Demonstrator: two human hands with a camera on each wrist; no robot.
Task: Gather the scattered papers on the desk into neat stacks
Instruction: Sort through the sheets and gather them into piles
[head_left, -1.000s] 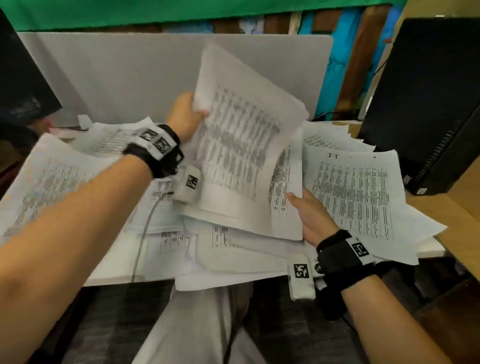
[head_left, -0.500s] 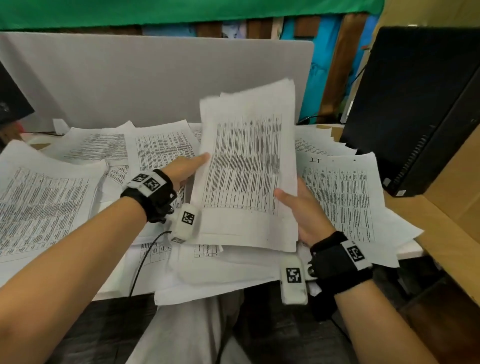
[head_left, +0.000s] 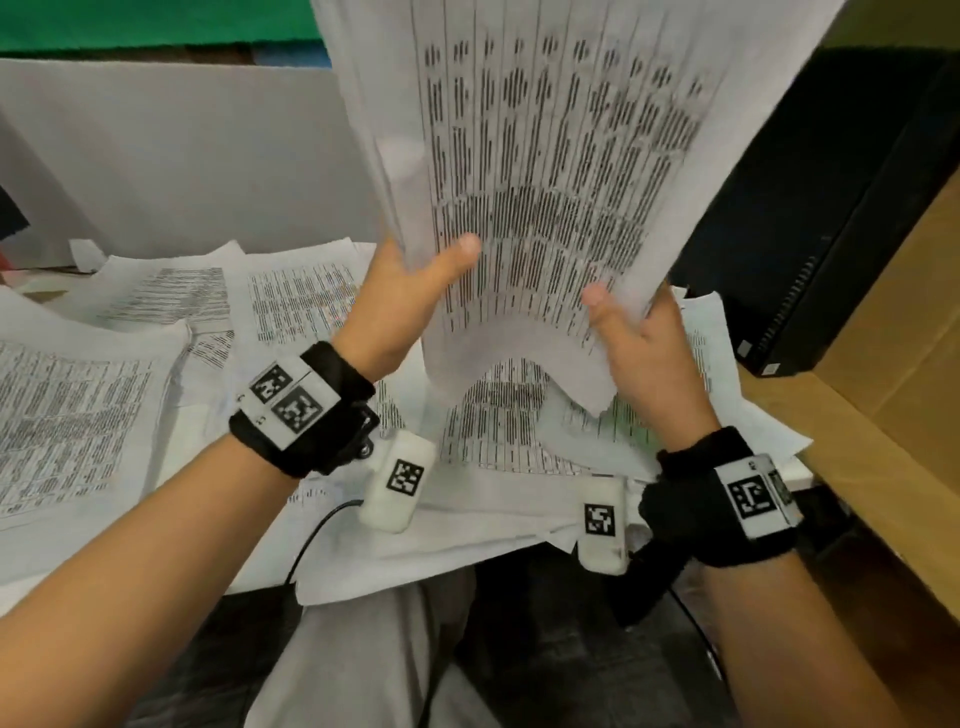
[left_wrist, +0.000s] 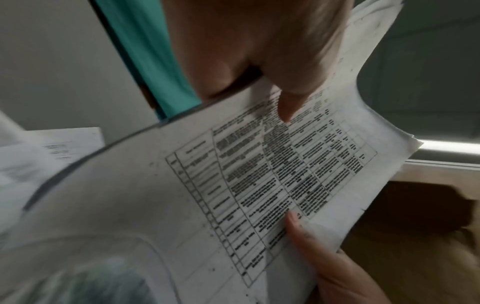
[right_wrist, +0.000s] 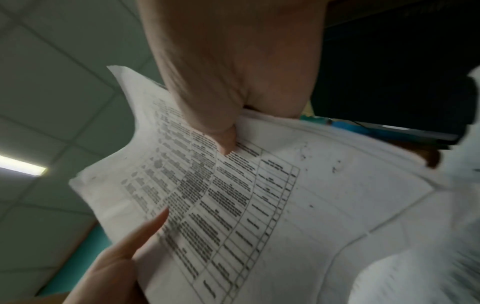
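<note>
I hold a bundle of printed papers (head_left: 550, 171) upright above the desk, its lower edge bowed upward. My left hand (head_left: 400, 301) grips its left edge, thumb on the front face. On the right edge my right hand (head_left: 639, 332) grips the same bundle, thumb on the front. The left wrist view shows the bundle (left_wrist: 259, 181) pinched under my left thumb (left_wrist: 285, 98). In the right wrist view the bundle (right_wrist: 233, 205) sits under my right thumb (right_wrist: 221, 131). Several loose printed sheets (head_left: 291, 306) lie scattered and overlapping across the desk below.
A grey partition panel (head_left: 171, 156) stands behind the desk. A black computer tower (head_left: 831, 223) stands at the right on a wooden surface (head_left: 893, 415). Sheets (head_left: 67, 415) overhang the desk's near edge above my lap. A cable (head_left: 311, 540) hangs from my left wrist.
The bundle has risen from low over the desk to upright and close to my face. Both hands now grip its lower sides, and its bottom edge has bowed.
</note>
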